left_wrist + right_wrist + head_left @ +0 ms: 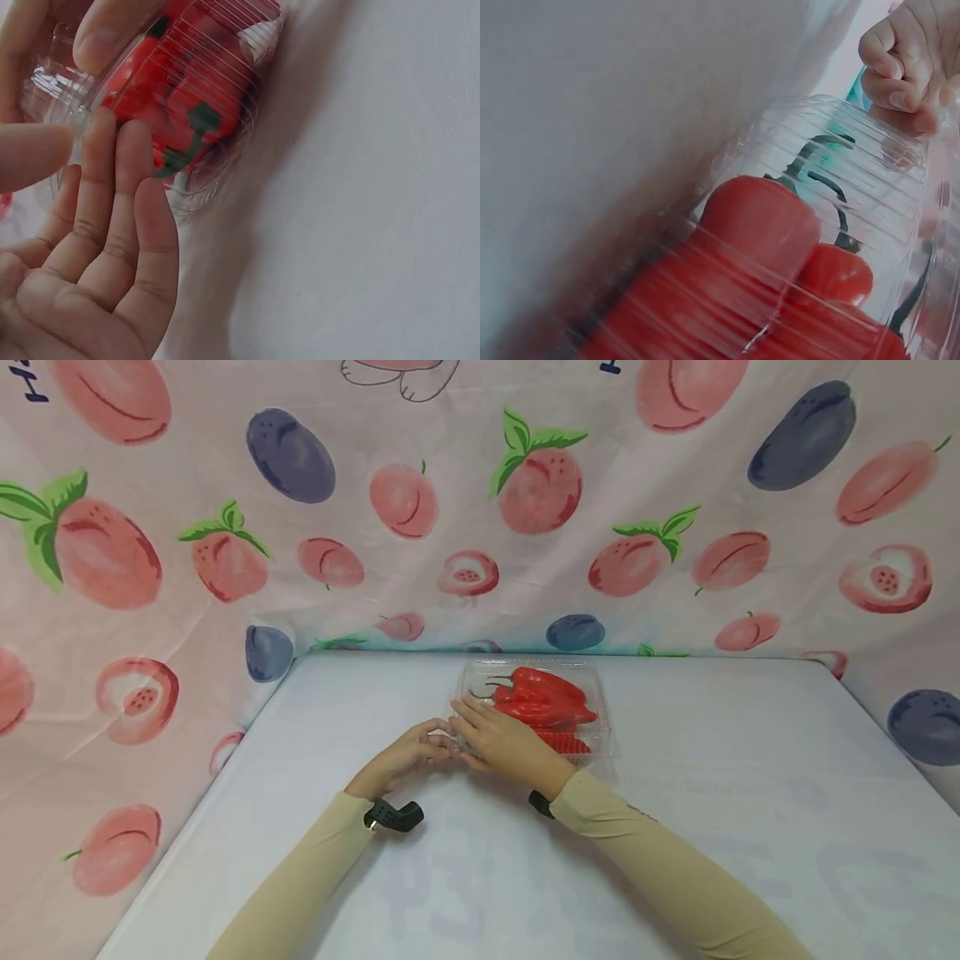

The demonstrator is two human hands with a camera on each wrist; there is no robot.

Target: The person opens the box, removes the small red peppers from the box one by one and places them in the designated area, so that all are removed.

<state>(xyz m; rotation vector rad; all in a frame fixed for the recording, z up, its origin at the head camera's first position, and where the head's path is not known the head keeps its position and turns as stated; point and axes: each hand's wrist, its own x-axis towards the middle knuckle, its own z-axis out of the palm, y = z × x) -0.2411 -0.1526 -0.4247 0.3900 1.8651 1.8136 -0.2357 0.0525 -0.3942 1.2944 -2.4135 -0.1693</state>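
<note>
A clear ribbed plastic clamshell box (603, 727) rests toward the back of the white table, with several red peppers (551, 689) with dark green stems inside. My left hand (408, 756) is at the box's left end; in the left wrist view its thumb (34, 156) and fingertips meet at the clear rim and pinch it. My right hand (510, 743) lies over the near left corner, fingers across the lid and thumb lower down, gripping the edge. The right wrist view shows peppers (761, 225) through the ribbed wall, and curled fingers beside the box.
The white table (720, 827) reaches a back edge just behind the box. Fruit-printed cloth (480, 493) hangs behind and at both sides. A black band device (393, 816) sits on the left wrist, another (540, 803) on the right.
</note>
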